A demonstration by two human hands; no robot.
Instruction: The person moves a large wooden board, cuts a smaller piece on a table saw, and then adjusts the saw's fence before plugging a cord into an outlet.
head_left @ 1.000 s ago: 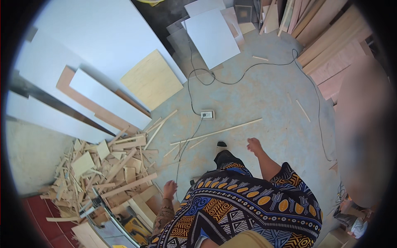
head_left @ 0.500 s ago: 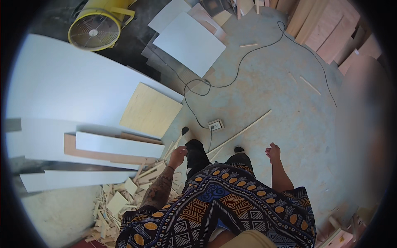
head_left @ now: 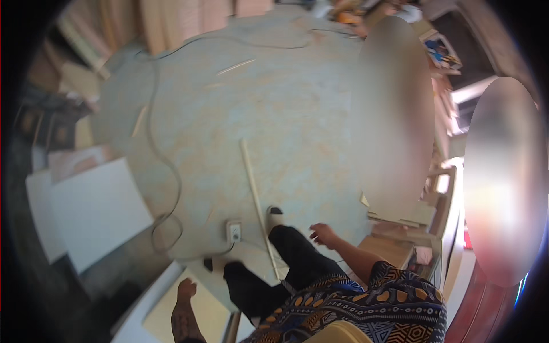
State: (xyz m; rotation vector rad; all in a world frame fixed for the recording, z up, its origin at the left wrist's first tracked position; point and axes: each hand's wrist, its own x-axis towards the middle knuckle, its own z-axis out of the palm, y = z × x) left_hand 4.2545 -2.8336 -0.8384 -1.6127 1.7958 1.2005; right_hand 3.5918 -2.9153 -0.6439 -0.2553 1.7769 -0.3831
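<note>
My left hand [head_left: 186, 287] hangs over a pale yellow board [head_left: 160, 313] lying on a white sheet at the lower left. Its fingers are loosely bent and apart, somewhat blurred, and nothing shows in them. My right hand [head_left: 324, 235] is in front of my right thigh, fingers loosely bent and apart, holding nothing. Beyond my feet a long thin wooden strip [head_left: 251, 177] lies on the floor, passing beside my right shoe. Left of the strip sits a white outlet box [head_left: 234, 231] with a dark cable plugged in.
A dark cable [head_left: 153, 114] loops across the floor at left. White panels [head_left: 97, 214] lie beyond my left hand. Tall boards [head_left: 211, 17] stand at the far side. Wooden pieces [head_left: 394, 240] are stacked at right, near a red surface [head_left: 486, 314]. Two smeared patches hide parts of the right side.
My view has swung to the right, and the right foot has stepped forward beside the strip. Both hands have swung; both are still empty. The wood stacks at right have come into view.
</note>
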